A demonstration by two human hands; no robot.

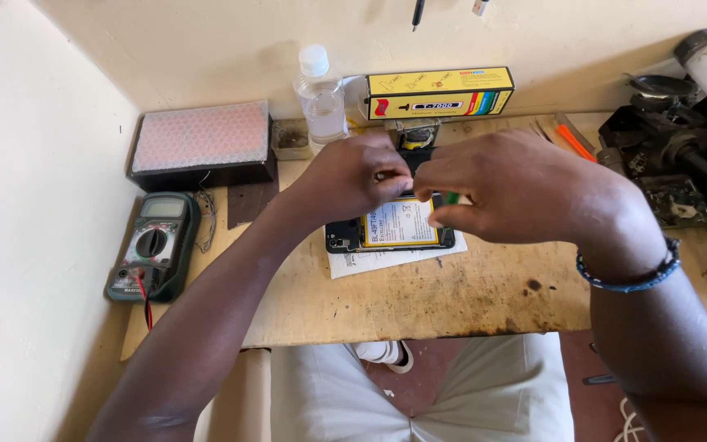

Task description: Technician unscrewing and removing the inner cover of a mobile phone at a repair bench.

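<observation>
An opened phone [345,236] lies on a sheet of paper [370,262] in the middle of the wooden bench, its yellow-labelled battery [398,225] facing up. Both of my hands hover over its far end. My left hand [353,176] has its fingers pinched together above the phone's top edge. My right hand [509,188] is curled close beside it, with a small green thing [450,198] showing under its fingers. What the fingertips grip is hidden. A beaded bracelet [632,278] circles my right wrist.
A green multimeter [153,245] with red and black leads lies at the left. Behind it sits a black box topped with pink bubble wrap [202,139]. A clear plastic bottle [321,98] and a yellow carton [439,92] stand against the wall. Dark tools and a circuit board [677,200] crowd the right.
</observation>
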